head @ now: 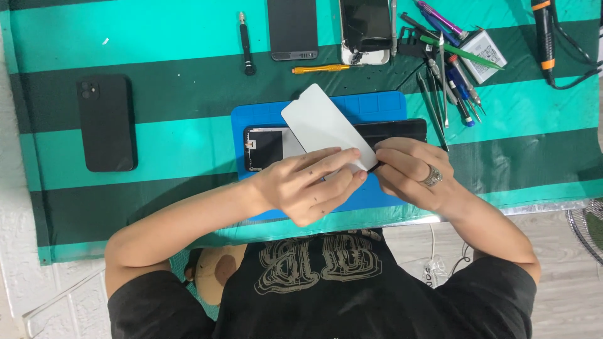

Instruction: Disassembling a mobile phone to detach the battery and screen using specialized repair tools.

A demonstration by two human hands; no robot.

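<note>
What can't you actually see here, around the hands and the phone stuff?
Head view only:
- Near end of the white sheet: covered by the left hand and right hand.
- Open phone on the blue mat: its middle lies under the sheet and hands.
- Two phones at the top: cut off by the frame edge.
- Tool tips in the pile: too small to tell apart.

Left hand (pixel 308 187) and right hand (pixel 408 172) pinching lower end of white rectangular panel (pixel 323 125), tilted over opened phone (pixel 271 147) on blue mat (pixel 377 103). Ring on right hand. On striped green cloth (pixel 163 37): black phone (pixel 107 122) at left, 2 more handsets at top, screwdrivers, tweezers at right.
</note>
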